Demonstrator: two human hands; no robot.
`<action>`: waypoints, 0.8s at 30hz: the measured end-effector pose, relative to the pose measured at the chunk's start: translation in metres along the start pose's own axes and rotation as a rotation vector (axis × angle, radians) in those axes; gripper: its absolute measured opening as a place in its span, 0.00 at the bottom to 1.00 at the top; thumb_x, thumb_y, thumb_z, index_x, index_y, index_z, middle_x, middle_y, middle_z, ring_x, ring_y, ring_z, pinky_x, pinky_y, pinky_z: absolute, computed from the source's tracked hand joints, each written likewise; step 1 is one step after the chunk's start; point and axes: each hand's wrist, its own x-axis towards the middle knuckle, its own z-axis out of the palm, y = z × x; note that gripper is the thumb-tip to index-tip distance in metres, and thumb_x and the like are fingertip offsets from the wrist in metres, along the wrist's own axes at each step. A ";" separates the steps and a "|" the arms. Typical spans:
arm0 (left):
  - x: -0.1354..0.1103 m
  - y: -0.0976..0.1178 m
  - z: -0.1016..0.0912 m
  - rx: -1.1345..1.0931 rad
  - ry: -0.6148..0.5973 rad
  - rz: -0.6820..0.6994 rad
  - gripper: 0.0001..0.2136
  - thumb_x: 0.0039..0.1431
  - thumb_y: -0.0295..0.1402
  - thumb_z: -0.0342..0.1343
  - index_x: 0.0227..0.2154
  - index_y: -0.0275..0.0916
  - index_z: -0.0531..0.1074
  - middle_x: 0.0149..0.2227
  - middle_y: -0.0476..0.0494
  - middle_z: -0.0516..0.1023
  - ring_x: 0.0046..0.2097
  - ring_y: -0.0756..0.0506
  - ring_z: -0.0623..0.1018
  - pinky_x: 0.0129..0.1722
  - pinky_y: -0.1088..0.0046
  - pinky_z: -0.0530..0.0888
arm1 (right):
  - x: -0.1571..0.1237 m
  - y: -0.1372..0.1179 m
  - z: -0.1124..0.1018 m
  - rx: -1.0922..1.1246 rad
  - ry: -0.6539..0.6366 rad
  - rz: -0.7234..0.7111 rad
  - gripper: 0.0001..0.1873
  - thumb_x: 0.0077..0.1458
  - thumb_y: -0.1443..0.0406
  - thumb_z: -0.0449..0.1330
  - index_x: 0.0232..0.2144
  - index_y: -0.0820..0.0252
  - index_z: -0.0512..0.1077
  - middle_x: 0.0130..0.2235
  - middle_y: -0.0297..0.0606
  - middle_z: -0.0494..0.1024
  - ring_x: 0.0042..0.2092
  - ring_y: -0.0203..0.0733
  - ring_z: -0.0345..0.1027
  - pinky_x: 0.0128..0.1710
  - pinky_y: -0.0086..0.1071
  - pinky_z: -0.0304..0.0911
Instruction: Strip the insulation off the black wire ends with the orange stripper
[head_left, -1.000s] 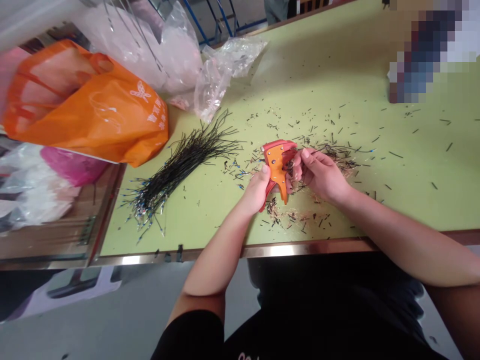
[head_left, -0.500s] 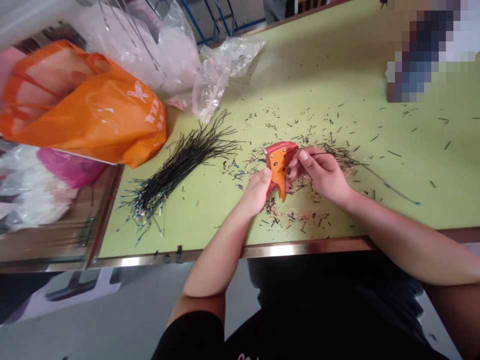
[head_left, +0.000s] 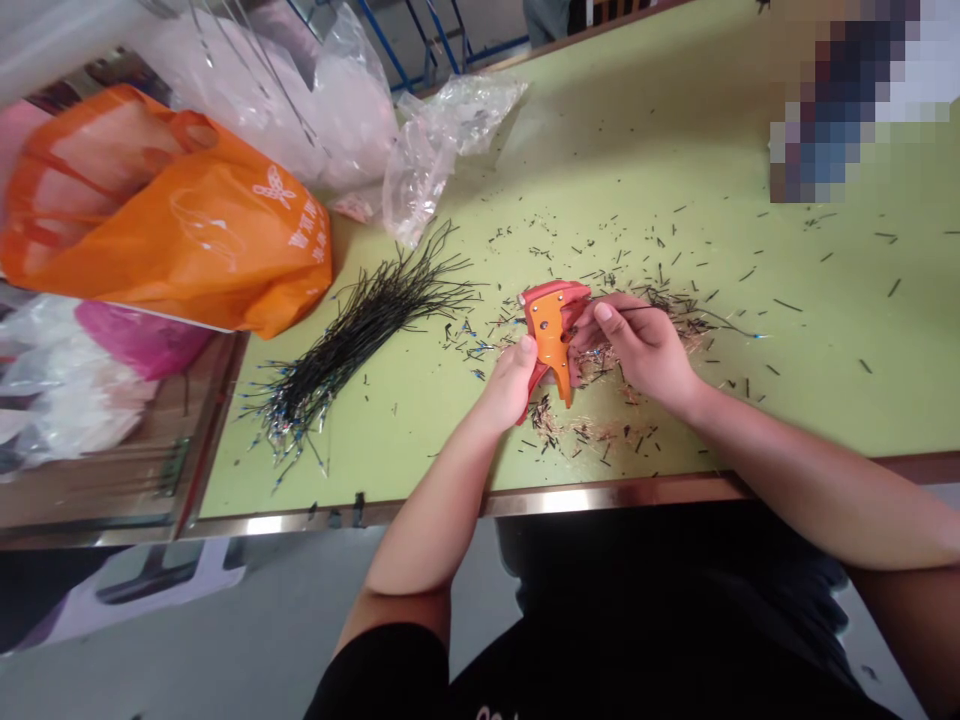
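My left hand [head_left: 517, 375] is wrapped round the handles of a red and orange wire stripper [head_left: 551, 325], its head tilted up over the table. At the tool's right side, my right hand [head_left: 637, 345] pinches a black wire [head_left: 720, 322]. That wire runs out to the right behind the fingers and ends in a blue and silver tip. Its other end, near the stripper's jaws, is hidden by the fingers. Under and around both hands lie black insulation scraps and copper strands [head_left: 600, 430].
A bundle of black wires [head_left: 360, 325] with blue tips lies to the left. Beyond it are an orange bag [head_left: 225, 230] and clear plastic bags [head_left: 427, 150]. Cut bits are strewn over the green table [head_left: 675, 130]. A metal edge [head_left: 570, 500] runs along the front.
The wire's blue-tipped tail has drawn in toward my right hand, leaving less of it showing at the right. The stripper has shifted slightly left, its handles appearing further apart.
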 end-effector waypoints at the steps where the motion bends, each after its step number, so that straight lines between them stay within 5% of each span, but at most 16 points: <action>1: 0.000 0.001 0.000 -0.010 -0.002 -0.014 0.43 0.58 0.76 0.46 0.43 0.37 0.80 0.37 0.33 0.86 0.48 0.33 0.87 0.44 0.59 0.83 | -0.001 0.000 0.000 -0.024 0.042 -0.030 0.24 0.64 0.42 0.65 0.33 0.56 0.78 0.33 0.38 0.83 0.35 0.40 0.80 0.39 0.36 0.80; 4: 0.000 0.000 -0.002 -0.020 -0.005 -0.035 0.44 0.57 0.77 0.44 0.43 0.37 0.80 0.38 0.32 0.86 0.48 0.33 0.87 0.44 0.59 0.84 | -0.002 -0.002 0.000 -0.018 0.068 -0.087 0.23 0.65 0.44 0.65 0.34 0.56 0.78 0.33 0.38 0.82 0.36 0.40 0.79 0.42 0.37 0.80; 9: -0.001 -0.007 -0.006 0.011 0.012 0.030 0.42 0.62 0.74 0.43 0.47 0.38 0.81 0.39 0.33 0.86 0.48 0.35 0.87 0.43 0.61 0.83 | -0.003 -0.006 0.001 0.026 -0.073 -0.013 0.24 0.68 0.44 0.62 0.33 0.57 0.77 0.31 0.38 0.82 0.31 0.40 0.77 0.34 0.36 0.79; 16: 0.000 0.002 -0.002 -0.057 -0.011 -0.021 0.43 0.58 0.76 0.44 0.43 0.38 0.80 0.38 0.33 0.86 0.46 0.34 0.87 0.42 0.60 0.84 | 0.000 -0.008 -0.005 -0.025 0.064 -0.049 0.24 0.64 0.42 0.66 0.32 0.55 0.77 0.32 0.38 0.81 0.35 0.41 0.78 0.40 0.37 0.78; 24: 0.003 0.008 0.008 -0.256 -0.127 -0.144 0.44 0.58 0.77 0.42 0.37 0.35 0.78 0.32 0.35 0.83 0.41 0.35 0.87 0.39 0.61 0.84 | 0.016 -0.007 -0.023 0.178 0.115 0.102 0.34 0.69 0.35 0.49 0.30 0.53 0.74 0.27 0.37 0.75 0.28 0.40 0.69 0.29 0.36 0.70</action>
